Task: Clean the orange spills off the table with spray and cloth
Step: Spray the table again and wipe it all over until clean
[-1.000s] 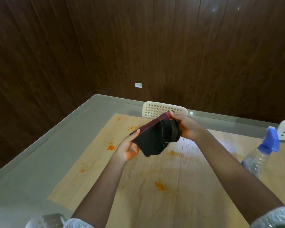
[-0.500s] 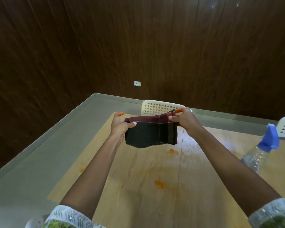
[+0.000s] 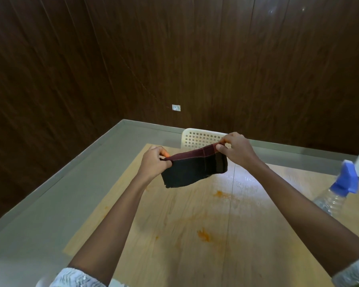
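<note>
- Left hand [image 3: 154,162]: raised above the table, thumb and fingers pinching the left top corner of the cloth.
- Right hand [image 3: 237,149]: same height, pinching the right top corner.
- Cloth [image 3: 192,172]: dark, maroon along the top fold, stretched between both hands, hanging clear of the table.
- Orange spills [image 3: 203,235]: several smears on the wood below the cloth.
- Table [image 3: 174,255]: pale wood.
- Spray bottle [image 3: 338,193]: clear, blue trigger head, standing at right, apart from both hands.
- Chair [image 3: 201,138]: white, perforated back, at the far edge.
</note>
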